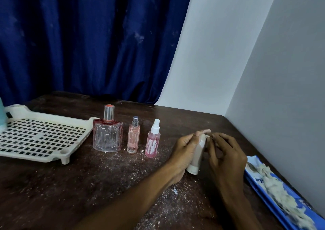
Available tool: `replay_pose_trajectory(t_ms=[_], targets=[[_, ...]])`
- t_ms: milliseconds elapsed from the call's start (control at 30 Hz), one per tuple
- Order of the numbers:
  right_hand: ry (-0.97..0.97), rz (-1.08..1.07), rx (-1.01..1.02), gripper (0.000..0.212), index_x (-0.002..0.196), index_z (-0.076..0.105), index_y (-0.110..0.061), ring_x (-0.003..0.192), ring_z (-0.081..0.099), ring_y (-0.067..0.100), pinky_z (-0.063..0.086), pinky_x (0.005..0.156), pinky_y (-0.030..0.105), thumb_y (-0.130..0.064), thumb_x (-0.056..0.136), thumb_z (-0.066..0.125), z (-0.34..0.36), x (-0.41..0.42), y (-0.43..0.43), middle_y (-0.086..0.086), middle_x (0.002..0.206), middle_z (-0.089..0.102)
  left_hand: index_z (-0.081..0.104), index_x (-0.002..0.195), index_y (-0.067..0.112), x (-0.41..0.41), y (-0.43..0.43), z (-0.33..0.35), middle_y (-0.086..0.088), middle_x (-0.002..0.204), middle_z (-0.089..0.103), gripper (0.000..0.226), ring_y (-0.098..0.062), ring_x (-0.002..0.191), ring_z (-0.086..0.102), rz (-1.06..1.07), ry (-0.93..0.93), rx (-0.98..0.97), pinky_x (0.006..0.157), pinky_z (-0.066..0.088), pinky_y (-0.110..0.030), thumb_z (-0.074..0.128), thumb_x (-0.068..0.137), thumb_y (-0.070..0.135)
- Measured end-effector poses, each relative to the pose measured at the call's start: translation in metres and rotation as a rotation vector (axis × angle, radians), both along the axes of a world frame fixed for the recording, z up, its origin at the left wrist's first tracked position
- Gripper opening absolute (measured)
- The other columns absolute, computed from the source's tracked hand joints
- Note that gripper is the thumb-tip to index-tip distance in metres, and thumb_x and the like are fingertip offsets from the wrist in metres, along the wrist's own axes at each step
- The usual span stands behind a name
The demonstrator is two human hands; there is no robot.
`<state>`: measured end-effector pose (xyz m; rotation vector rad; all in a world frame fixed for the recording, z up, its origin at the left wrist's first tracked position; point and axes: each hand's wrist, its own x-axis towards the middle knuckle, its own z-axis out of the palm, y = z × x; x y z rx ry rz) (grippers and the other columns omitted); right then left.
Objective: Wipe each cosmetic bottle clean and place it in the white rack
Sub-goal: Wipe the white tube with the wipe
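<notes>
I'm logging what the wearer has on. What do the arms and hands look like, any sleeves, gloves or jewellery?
The left hand and right hand are bare: no gloves, rings, watch or bracelet show on the visible parts. The forearms are bare too, with no sleeves in view.

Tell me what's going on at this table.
A person seems to be cleaning cosmetic bottles. The left hand grips a white tube, cap down, over the dusty table, while the right hand pinches at its upper end. Three more, a perfume bottle, a slim spray and a white-capped spray, stand upright in a row beside the rack, outside it. A blue pack with pale wipes lies at the right edge.
</notes>
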<state>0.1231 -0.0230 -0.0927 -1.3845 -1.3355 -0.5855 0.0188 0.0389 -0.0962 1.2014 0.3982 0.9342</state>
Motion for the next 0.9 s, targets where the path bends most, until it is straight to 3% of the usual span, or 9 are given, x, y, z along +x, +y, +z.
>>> replay_pose_trajectory(t_ms=[200, 300, 367, 533, 700, 900], targets=[[-0.078, 0.014, -0.015, 0.025, 0.103, 0.074, 0.003, 0.091, 0.064, 0.017, 0.041, 0.091, 0.007, 0.007, 0.078, 0.072, -0.003, 0.001, -0.002, 0.014, 0.104, 0.068, 0.064, 0.130, 0.016, 0.000, -0.001, 0.001, 0.000, 0.126, 0.069, 0.038, -0.018, 0.118, 0.064, 0.004, -0.017, 0.016, 0.102, 0.051, -0.038, 0.042, 0.105, 0.034], [-0.048, -0.022, -0.033, 0.026, 0.102, 0.075, 0.002, 0.088, 0.065, 0.019, 0.041, 0.089, 0.006, 0.009, 0.077, 0.073, -0.003, 0.007, -0.001, 0.013, 0.102, 0.068, 0.067, 0.127, 0.020, 0.000, 0.000, 0.001, 0.000, 0.121, 0.071, 0.039, -0.016, 0.107, 0.067, 0.008, -0.006, 0.013, 0.090, 0.054, -0.033, 0.043, 0.103, 0.039], [0.002, -0.025, -0.025, 0.024, 0.102, 0.075, -0.001, 0.086, 0.067, 0.020, 0.047, 0.085, 0.014, 0.006, 0.080, 0.072, -0.002, 0.009, 0.000, 0.011, 0.101, 0.069, 0.068, 0.125, 0.023, 0.000, 0.002, 0.001, -0.002, 0.115, 0.072, 0.038, -0.015, 0.095, 0.063, 0.017, -0.009, -0.004, 0.079, 0.053, -0.030, 0.043, 0.102, 0.042], [0.067, 0.023, 0.007, 0.018, 0.103, 0.075, -0.009, 0.086, 0.067, 0.013, 0.058, 0.077, 0.037, -0.004, 0.086, 0.072, -0.002, 0.002, -0.005, 0.001, 0.099, 0.070, 0.070, 0.121, 0.024, -0.001, 0.007, -0.003, -0.011, 0.115, 0.071, 0.039, -0.025, 0.095, 0.063, 0.029, -0.063, -0.089, 0.081, 0.054, -0.038, 0.044, 0.101, 0.045], [0.080, 0.105, -0.057, 0.019, 0.105, 0.074, -0.010, 0.091, 0.069, 0.009, 0.058, 0.080, 0.034, -0.008, 0.086, 0.074, -0.004, 0.000, -0.002, -0.002, 0.100, 0.072, 0.069, 0.121, 0.019, 0.001, 0.011, -0.005, -0.010, 0.116, 0.072, 0.039, -0.019, 0.100, 0.066, 0.026, -0.070, -0.090, 0.087, 0.054, -0.035, 0.038, 0.105, 0.036], [0.049, 0.086, -0.134, 0.020, 0.096, 0.075, -0.011, 0.080, 0.067, 0.007, 0.059, 0.068, 0.034, -0.006, 0.077, 0.080, -0.011, 0.001, -0.005, -0.004, 0.090, 0.071, 0.071, 0.118, 0.021, 0.001, 0.012, -0.007, -0.009, 0.116, 0.072, 0.037, -0.016, 0.094, 0.067, 0.019, -0.064, -0.095, 0.087, 0.055, -0.032, 0.040, 0.105, 0.036]])
